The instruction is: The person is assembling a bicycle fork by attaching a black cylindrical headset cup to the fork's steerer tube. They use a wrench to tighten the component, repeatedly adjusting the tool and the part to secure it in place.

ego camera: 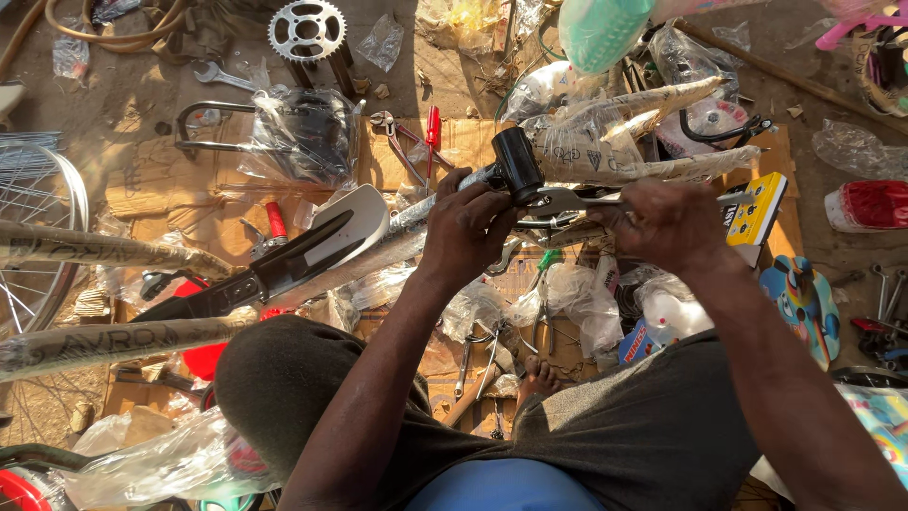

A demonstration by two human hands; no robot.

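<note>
Head view: wrapped bicycle frame (397,227), long axis lower-left to upper-right, grasped by left hand (468,227); right hand (667,222) grips spanner (567,201) pointing left.

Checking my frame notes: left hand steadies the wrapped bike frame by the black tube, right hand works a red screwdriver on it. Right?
Wrong tool. In the head view the right hand holds a silver wrench at the black tube; the red screwdriver lies untouched on the cardboard behind. The left hand does steady the wrapped bike frame.
</note>
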